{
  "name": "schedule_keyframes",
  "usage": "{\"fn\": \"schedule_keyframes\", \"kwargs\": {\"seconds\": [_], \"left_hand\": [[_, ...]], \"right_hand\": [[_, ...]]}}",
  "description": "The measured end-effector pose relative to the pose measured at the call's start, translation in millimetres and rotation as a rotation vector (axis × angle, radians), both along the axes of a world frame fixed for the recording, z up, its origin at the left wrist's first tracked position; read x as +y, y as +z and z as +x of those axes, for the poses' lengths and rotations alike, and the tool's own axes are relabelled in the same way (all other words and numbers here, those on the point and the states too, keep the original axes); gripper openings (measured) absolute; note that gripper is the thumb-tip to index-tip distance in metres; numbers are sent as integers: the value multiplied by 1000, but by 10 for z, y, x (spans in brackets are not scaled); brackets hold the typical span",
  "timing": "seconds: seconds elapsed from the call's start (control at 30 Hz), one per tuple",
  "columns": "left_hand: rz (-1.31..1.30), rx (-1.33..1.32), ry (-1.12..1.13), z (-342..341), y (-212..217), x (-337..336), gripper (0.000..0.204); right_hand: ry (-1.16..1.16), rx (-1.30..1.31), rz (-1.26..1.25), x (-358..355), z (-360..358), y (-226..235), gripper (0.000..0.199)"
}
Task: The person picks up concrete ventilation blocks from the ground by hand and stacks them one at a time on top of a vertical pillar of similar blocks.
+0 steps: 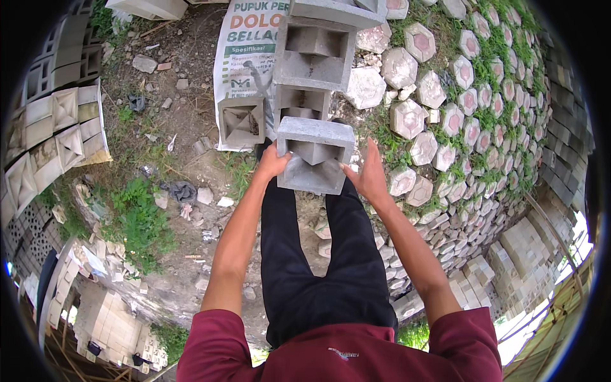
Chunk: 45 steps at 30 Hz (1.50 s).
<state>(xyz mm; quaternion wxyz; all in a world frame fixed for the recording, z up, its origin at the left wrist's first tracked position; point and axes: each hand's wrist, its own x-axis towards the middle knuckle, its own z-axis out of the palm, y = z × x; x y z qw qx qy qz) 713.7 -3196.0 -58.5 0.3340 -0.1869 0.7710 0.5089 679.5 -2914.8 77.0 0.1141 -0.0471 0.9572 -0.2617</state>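
Maroon shirt (pixel 344 356) | grey concrete block (pixel 315 155): hollow, pale-topped, wedge inside

From where I stand, legible print is on the white sack (pixel 248 67) on the ground: capitals in a green line, a bigger orange line and another green line, their right ends cut off by the concrete blocks (pixel 312 67). Below that, a green band with white lettering, then rows of fine print around a dark green logo, mostly too small to read. Maroon shirt (pixel 286 356) has a small pale print, unreadable.
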Motion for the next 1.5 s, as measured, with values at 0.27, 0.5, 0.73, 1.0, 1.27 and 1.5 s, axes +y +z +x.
{"fn": "schedule_keyframes", "kwargs": {"seconds": [0.27,0.5,0.73,1.0,1.27,1.5], "left_hand": [[-111,-84,-10,-223,-247,-101,50],[-167,-189,-110,-760,-747,-260,43],[-255,-244,-118,-888,-1051,-193,51],[-215,-146,-142,-1042,-1093,-137,51],[-348,-197,-175,-1102,-1181,-212,55],[-336,-196,-195,-1210,-1142,-219,56]], "right_hand": [[-282,-546,-185,-396,262,-1000,54],[-202,-544,-223,-403,-97,-1767,51],[-237,-563,-189,-436,-128,-2030,54],[-322,-512,-226,-436,-89,-2119,50],[-268,-479,-256,-457,-235,-2130,55],[-282,-547,-160,-475,-351,-2082,56]]}}
